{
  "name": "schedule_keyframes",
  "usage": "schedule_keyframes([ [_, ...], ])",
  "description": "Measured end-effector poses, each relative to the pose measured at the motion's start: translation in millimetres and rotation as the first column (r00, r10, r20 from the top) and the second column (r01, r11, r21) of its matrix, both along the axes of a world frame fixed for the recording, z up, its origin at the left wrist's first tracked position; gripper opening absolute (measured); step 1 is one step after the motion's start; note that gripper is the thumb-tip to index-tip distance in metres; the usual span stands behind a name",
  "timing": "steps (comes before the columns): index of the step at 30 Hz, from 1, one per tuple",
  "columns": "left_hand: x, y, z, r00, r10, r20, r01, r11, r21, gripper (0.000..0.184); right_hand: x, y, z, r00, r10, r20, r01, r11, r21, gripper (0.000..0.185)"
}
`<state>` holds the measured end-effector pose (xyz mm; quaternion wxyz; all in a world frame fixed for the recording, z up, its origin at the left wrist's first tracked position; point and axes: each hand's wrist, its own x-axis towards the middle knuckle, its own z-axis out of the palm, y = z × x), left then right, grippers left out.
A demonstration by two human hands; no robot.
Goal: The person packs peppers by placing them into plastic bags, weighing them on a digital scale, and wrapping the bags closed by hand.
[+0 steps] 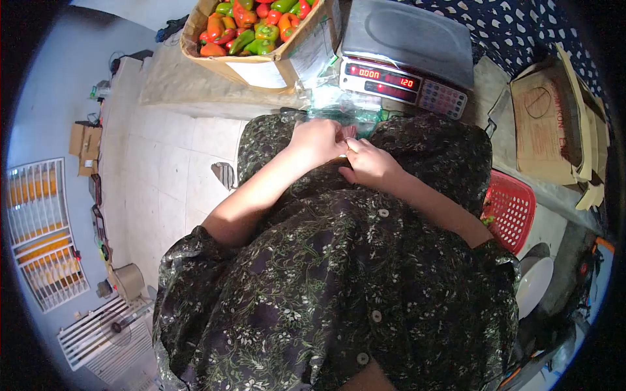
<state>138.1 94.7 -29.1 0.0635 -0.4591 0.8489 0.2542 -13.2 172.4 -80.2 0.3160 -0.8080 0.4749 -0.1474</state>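
Both of my hands meet over my lap, just in front of the scale. My left hand (315, 143) is closed, its fingertips bent inward against a small pinkish piece that I cannot identify. Touching it from the other side, my right hand (375, 164) is also closed, with thumb and fingers pressed together. What lies between the fingers is mostly hidden. Right beyond the hands is clear, greenish plastic (342, 104), crumpled and shiny. The digital scale (407, 39) stands behind that, its red display lit and its plate bare.
A cardboard box (261, 73) of red, orange and green peppers (251, 29) stands left of the scale. To the right are an opened cardboard carton (544, 124), a red perforated basket (512, 208) and a white plate (535, 287). Tiled floor (173, 163) lies at left.
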Motion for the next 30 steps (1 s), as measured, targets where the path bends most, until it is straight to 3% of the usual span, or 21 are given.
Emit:
schedule_keyframes([
  [4, -1, 2, -6, 1.0, -0.006, -0.028, 0.006, 1.0, -0.001, 0.024, 3, 6, -15, 0.993, -0.081, 0.087, 0.093, 0.986, -0.142, 0.035],
  [7, 9, 4, -15, 0.992, 0.004, -0.124, 0.003, 0.998, 0.055, 0.025, 1, 5, -12, 0.999, -0.03, 0.034, 0.028, 0.998, 0.049, 0.032],
  [11, 20, 5, -29, 0.943, 0.11, -0.313, -0.052, 0.981, 0.19, 0.021, -1, 1, 10, 0.998, -0.035, -0.054, 0.035, 0.999, 0.008, 0.037],
  [13, 16, 11, -31, 0.923, 0.104, -0.369, -0.069, 0.992, 0.106, 0.02, -1, -2, 13, 0.994, -0.096, -0.047, 0.098, 0.994, 0.042, 0.042],
  [17, 8, 15, -31, 0.908, 0.095, -0.408, -0.105, 0.994, -0.003, 0.02, -8, 0, 0, 0.989, -0.07, 0.129, 0.076, 0.996, -0.039, 0.064],
  [19, 3, 16, -32, 0.932, 0.078, -0.354, -0.104, 0.993, -0.055, 0.02, -7, 1, -8, 0.959, -0.057, 0.277, 0.079, 0.994, -0.069, 0.076],
  [22, 3, 17, -36, 0.954, 0.071, -0.29, -0.114, 0.984, -0.134, 0.019, -9, 3, 5, 0.955, -0.07, 0.288, 0.072, 0.997, 0.004, 0.084],
  [26, 2, 18, -33, 0.961, 0.065, -0.269, -0.106, 0.984, -0.142, 0.018, -5, 3, 9, 0.966, -0.094, 0.24, 0.101, 0.995, -0.016, 0.068],
  [28, 11, 12, -41, 0.919, 0.033, -0.393, -0.059, 0.997, -0.053, 0.019, -4, 2, 15, 0.98, -0.132, 0.147, 0.124, 0.99, 0.062, 0.055],
  [30, 14, 9, -39, 0.886, 0.086, -0.456, -0.064, 0.996, 0.064, 0.021, -3, 2, 8, 0.982, -0.133, 0.132, 0.144, 0.987, -0.071, 0.042],
])
